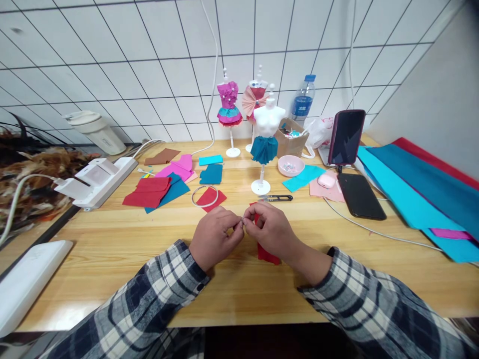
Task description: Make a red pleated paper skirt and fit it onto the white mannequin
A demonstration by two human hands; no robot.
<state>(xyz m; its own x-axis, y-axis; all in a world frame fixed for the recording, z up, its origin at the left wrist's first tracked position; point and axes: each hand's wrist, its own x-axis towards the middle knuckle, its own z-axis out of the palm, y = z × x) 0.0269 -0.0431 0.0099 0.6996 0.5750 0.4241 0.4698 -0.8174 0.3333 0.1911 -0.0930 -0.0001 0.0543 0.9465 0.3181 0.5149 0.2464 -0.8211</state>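
Note:
My left hand (218,235) and my right hand (272,227) meet fingertip to fingertip over the wooden table (149,279). Thumb and forefinger are pinched on both; something tiny may sit between the tips, too small to name. A strip of red cloth (267,254) lies under my right hand, which partly covers it. Just beyond lie black thread snips (276,198). A small white dress form (268,119) wearing a teal skirt (264,149) stands behind them. Left of the snips, a white ring-shaped coil (193,198) rests on a red piece (213,198).
Two dressed forms, one in a pink top (228,97), stand at the back near a cardboard box (292,142) and a bottle (304,99). A pink bowl (291,166) holds small beads. Phones (361,197) and cloth sheets (422,179) lie right, a power strip (107,183) left.

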